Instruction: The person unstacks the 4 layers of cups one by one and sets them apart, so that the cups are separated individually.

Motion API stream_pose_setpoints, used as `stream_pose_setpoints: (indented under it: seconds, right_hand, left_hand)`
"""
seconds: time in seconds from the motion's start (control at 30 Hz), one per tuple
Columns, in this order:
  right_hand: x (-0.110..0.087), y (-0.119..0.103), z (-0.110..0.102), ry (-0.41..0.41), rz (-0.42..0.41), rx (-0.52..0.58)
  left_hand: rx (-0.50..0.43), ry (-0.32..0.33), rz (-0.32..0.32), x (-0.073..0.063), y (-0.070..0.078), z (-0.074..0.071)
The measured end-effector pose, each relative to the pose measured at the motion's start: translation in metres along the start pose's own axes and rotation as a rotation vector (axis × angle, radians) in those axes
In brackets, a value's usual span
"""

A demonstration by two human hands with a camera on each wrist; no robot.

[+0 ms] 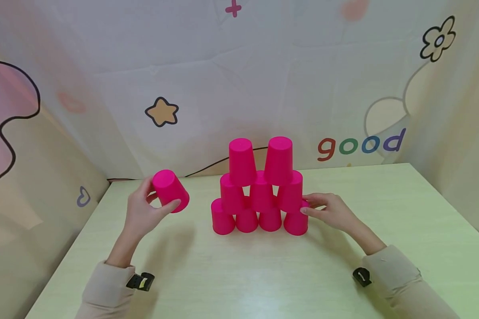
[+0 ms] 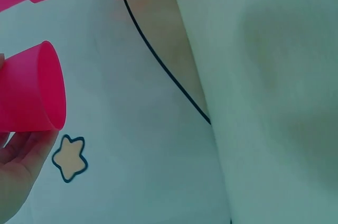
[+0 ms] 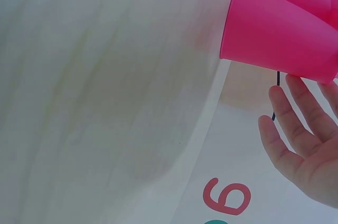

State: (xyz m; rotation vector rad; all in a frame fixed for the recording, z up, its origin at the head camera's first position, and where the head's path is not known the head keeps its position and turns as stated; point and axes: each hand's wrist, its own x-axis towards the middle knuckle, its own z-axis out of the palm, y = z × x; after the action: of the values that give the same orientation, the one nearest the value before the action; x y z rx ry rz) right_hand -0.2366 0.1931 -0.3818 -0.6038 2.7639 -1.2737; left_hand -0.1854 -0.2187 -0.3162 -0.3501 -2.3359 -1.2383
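Note:
My left hand [image 1: 143,208] grips a pink cup [image 1: 169,190], held up over the table to the left of the stack. This cup is mouth-down and tilted; in the left wrist view its rim [image 2: 52,86] faces right. Upside-down pink cups form a stepped stack mid-table: several along the bottom, three in the middle row, and two top cups [image 1: 241,161] standing side by side. At the stack's right end, my right hand [image 1: 329,210] has its fingertips against the bottom corner cup [image 1: 296,223]. The right wrist view has those fingers [image 3: 296,123] spread and relaxed beside that cup.
The pale table [image 1: 239,279] reaches back to a printed cloth backdrop [image 1: 231,88], close behind the stack. Cloth also lines the left and right sides. A black wrist strap [image 1: 141,281] is on the left sleeve and another black device [image 1: 361,277] on the right.

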Motion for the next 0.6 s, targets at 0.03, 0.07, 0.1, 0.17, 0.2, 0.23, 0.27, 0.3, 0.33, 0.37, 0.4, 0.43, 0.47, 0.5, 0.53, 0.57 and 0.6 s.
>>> stream_pose_setpoints:
  seconds: [0.03,0.07,0.1,0.17,0.2,0.23,0.27,0.3,0.33,0.37,0.4,0.43,0.47,0.5,0.53,0.57,0.6]
  right_hand:
    - [0.000,0.000,0.000,0.000,0.000,-0.001]
    - [0.000,0.000,0.000,0.000,0.000,-0.001]
    - [0.000,0.000,0.000,0.001,0.000,-0.003]
    - [0.000,0.000,0.000,0.001,0.000,-0.003]
    - [0.000,0.000,0.000,0.001,-0.002,-0.003]
    - [0.000,0.001,0.000,0.001,-0.002,-0.004]
    - [0.000,0.001,0.000,0.001,-0.004,-0.004]
    - [0.001,0.001,0.000,0.001,-0.005,-0.005]
    - [0.001,0.001,0.000,0.000,-0.009,-0.004]
    - [0.001,0.001,0.000,0.000,-0.011,-0.005]
    - [0.001,0.001,0.000,0.001,-0.011,-0.006]
    - [0.000,0.001,0.000,0.001,-0.012,-0.006]
    - [0.000,0.001,0.000,0.001,-0.012,-0.006]
    - [0.000,0.000,0.000,0.002,-0.010,-0.003]
    - [0.000,0.000,0.000,0.002,-0.008,-0.001]
    - [0.000,0.000,0.000,0.002,-0.005,0.001]
    - [0.000,0.000,0.000,0.003,-0.003,0.002]
  left_hand:
    - [0.003,-0.005,-0.009,0.000,-0.007,0.000]
    - [0.005,-0.011,-0.018,0.000,-0.014,0.000]
    - [0.011,-0.017,-0.028,0.001,-0.021,0.000]
    - [0.017,-0.029,-0.052,0.001,-0.032,-0.001]
    - [0.020,-0.035,-0.061,0.001,-0.035,-0.001]
    - [0.023,-0.040,-0.070,0.001,-0.038,-0.001]
    - [0.028,-0.046,-0.080,0.001,-0.040,-0.001]
    - [0.031,-0.051,-0.092,0.000,-0.042,-0.001]
    - [0.035,-0.056,-0.104,0.000,-0.044,-0.001]
    - [0.040,-0.061,-0.115,0.000,-0.045,-0.001]
    - [0.044,-0.067,-0.126,-0.001,-0.047,-0.001]
    - [0.046,-0.074,-0.137,-0.001,-0.048,-0.001]
    - [0.048,-0.080,-0.148,-0.001,-0.050,-0.001]
    - [0.050,-0.086,-0.157,-0.002,-0.051,-0.001]
    - [0.054,-0.092,-0.167,-0.002,-0.052,-0.001]
    - [0.057,-0.100,-0.181,-0.002,-0.053,-0.002]
    - [0.058,-0.107,-0.194,-0.002,-0.054,-0.002]
